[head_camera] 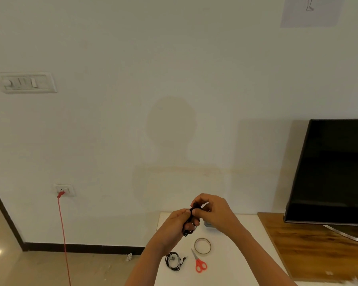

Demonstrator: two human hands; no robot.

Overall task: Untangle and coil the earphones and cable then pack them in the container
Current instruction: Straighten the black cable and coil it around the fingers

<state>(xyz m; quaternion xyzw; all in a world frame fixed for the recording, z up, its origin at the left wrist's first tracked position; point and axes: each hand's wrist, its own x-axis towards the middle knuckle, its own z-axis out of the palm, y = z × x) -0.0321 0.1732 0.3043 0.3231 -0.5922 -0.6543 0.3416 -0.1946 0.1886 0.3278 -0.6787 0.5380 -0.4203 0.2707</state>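
Between left hand [174,222] and right hand [213,211], cable [186,231] stands near-upright (bunched).

Cable [190,222] — black, thin, bunched in a tangled clump, hanging in the air above the far part of the table [236,256]. The left hand [175,223] is gripping its lower part and the right hand [213,211] is pinching its top, with small loops dangling below.

Earphones [173,261] — black, lying flat on the table in a loose round coil, the plug end sticking out to the right.

Container [207,223] — grey, sitting on the table, mostly hidden behind the right hand.
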